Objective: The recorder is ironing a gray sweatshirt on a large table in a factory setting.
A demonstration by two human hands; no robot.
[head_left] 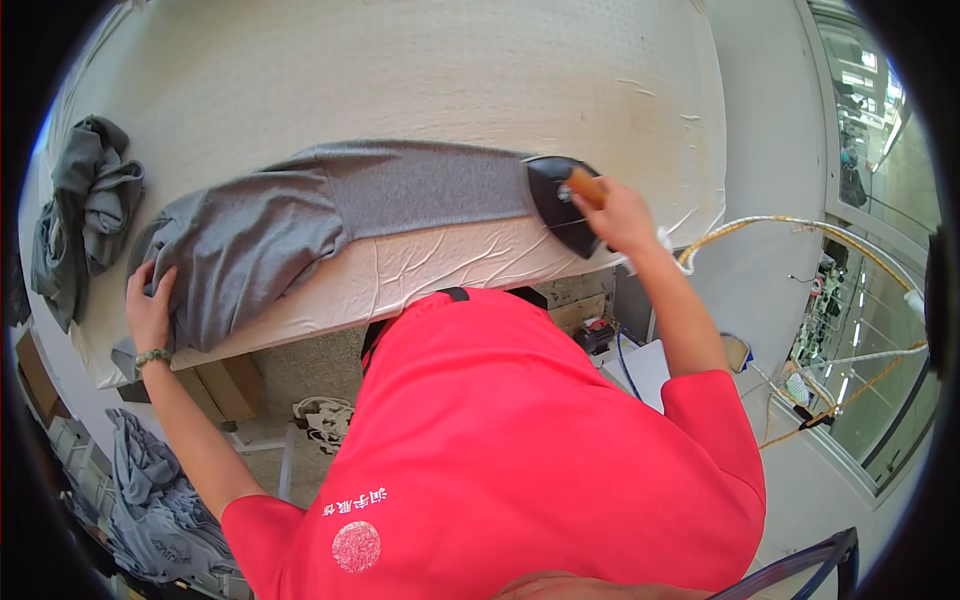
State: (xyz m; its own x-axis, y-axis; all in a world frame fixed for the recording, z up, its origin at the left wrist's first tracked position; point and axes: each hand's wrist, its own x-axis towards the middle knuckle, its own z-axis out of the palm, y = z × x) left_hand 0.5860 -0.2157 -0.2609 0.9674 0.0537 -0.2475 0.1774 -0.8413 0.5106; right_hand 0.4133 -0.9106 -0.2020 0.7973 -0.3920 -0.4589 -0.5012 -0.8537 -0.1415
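A grey knit garment (430, 188) lies across the near side of a padded, cream-covered ironing table (480, 70). Its sleeve stretches flat to the right, while the body part at the left is bunched. My right hand (625, 215) is closed round the orange-brown handle of a black iron (560, 205), which sits at the sleeve's right end, partly over the bare cover. At the left, my left hand (150, 310) rests on the garment's bunched edge, fingers spread and thumb apart. A green beaded bracelet circles that wrist.
Another crumpled grey garment (85, 210) lies at the table's far left. A heap of grey clothes (160, 500) is below at the lower left. From the iron's side a yellowish hose (770, 222) runs right toward a window. Under the table stands a cardboard box (225, 385).
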